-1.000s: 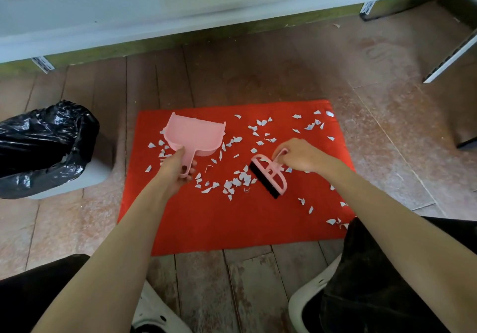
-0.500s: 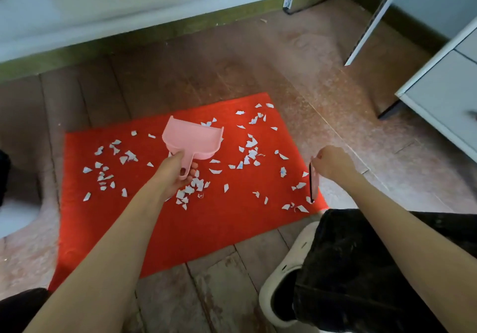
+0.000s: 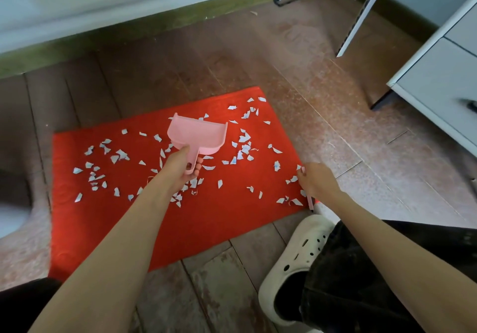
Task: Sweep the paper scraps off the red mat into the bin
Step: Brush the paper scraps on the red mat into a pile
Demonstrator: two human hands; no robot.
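Note:
A red mat (image 3: 206, 224) lies on the floor, strewn with several white paper scraps (image 3: 242, 149). My left hand (image 3: 180, 167) grips the handle of a pink dustpan (image 3: 198, 136), held over the middle of the mat with its mouth facing away. My right hand (image 3: 316, 180) holds a small pink brush (image 3: 309, 202) at the mat's right edge, seen edge-on and mostly hidden by the hand. Only a blurred pale corner of the bin (image 3: 13, 219) shows at the far left.
A white drawer unit (image 3: 438, 79) stands at the right, with a white leg (image 3: 361, 14) behind it. A white board runs along the back wall. My foot in a white clog (image 3: 296, 263) rests just right of the mat's near corner.
My view swung right, so the black-bagged bin slid out at the left. My right hand carried the brush from the mat's middle to its right edge. The dustpan stayed over the mat.

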